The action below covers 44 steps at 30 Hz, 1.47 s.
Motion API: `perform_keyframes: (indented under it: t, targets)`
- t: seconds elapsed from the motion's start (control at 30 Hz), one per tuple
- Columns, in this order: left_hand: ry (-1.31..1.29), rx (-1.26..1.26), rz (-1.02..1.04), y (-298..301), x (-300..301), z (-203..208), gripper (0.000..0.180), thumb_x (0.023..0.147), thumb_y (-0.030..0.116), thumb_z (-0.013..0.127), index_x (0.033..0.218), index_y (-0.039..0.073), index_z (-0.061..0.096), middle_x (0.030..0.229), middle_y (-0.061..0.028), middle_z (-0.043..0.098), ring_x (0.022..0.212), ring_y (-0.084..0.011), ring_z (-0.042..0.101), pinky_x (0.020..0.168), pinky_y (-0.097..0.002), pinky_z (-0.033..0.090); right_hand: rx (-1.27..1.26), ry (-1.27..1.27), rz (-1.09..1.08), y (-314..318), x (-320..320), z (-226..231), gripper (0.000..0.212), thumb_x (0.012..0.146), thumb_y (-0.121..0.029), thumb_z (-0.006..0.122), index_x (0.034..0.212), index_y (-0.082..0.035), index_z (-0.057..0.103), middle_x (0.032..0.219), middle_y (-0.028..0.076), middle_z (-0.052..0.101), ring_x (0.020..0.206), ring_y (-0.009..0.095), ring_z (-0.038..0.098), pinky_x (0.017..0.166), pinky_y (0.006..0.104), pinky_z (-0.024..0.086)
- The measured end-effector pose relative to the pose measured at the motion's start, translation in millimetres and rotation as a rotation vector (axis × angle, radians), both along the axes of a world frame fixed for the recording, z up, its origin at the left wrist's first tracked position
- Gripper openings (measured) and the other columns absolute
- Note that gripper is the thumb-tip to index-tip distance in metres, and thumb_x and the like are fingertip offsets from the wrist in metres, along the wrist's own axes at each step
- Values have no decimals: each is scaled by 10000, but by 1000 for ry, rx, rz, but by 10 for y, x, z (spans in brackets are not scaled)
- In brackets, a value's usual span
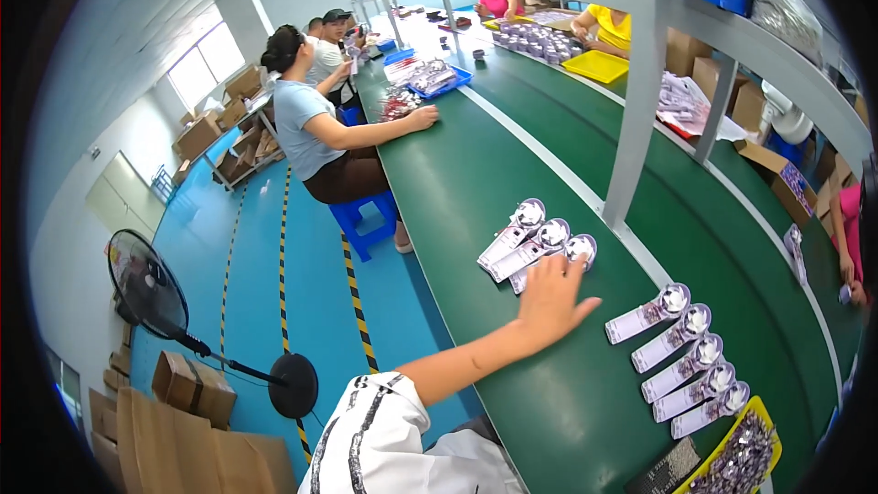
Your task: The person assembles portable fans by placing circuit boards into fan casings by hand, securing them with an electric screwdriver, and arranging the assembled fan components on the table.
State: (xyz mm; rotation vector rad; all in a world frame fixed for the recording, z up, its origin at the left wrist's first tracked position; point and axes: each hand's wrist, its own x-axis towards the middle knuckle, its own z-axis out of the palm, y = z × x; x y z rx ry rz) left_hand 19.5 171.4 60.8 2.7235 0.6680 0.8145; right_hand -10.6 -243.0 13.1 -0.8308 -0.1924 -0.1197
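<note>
My left hand (551, 306) reaches palm down over the green tabletop, thumb spread to the right and fingers stretched out. Its fingertips are at a carded blister pack (580, 252), partly covered by the hand; whether they press on it I cannot tell. Against that pack lie two more of the same kind, a middle pack (525, 251) and an outer pack (508, 232). Each is a long whitish printed card with a round clear bubble holding something white and shiny. To the right, several like packs (677, 352) lie in a slanting row. My right hand is out of view.
A yellow tray (776, 450) of small shiny parts stands lower right, beside a dark speckled block (672, 468). A grey shelf post (633, 101) rises from the table. Ahead on the left a co-worker (306, 119) sits by a blue tray (455, 80). A fan (146, 284) stands left.
</note>
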Motion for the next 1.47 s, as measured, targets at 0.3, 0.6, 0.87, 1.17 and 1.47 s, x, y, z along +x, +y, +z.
perform_keyframes:
  t: [0.3,0.6,0.87,1.17,1.47]
  targets:
    - [294,119,93,465,86,-191,527,809,419,763,1163,77,572,1028,-125,655,1036,-282,606,879,-437,446,53,-32,65,117,86,119,828,830,-812,480,1078,-25,558,716,108,530,532,213,473,496,315,413]
    - [283,36,35,518,99,-187,423,848,250,735,1172,63,537,901,-136,673,879,-308,669,722,-422,518,-116,39,-58,186,-4,273,770,866,-782,431,1017,-33,530,712,77,478,557,200,439,521,316,410]
    - [-48,34,-185,675,127,-412,164,843,139,699,964,59,622,899,-102,651,859,-312,624,740,-435,510,-111,50,34,48,201,61,752,896,-774,393,1069,-55,534,733,95,496,582,204,468,537,312,421]
    - [-130,-43,-396,376,-31,-375,56,792,66,688,803,25,651,828,-166,631,796,-361,592,717,-461,463,-156,555,-490,-549,211,480,494,957,-595,461,948,-106,534,745,40,557,525,90,471,374,200,306]
    - [-173,-525,-456,-635,-642,-590,26,851,-10,662,873,1,655,883,-114,638,891,-264,584,865,-363,460,-1387,303,-367,-1079,875,746,186,883,-97,702,1026,-8,625,923,62,739,796,102,641,742,266,499]
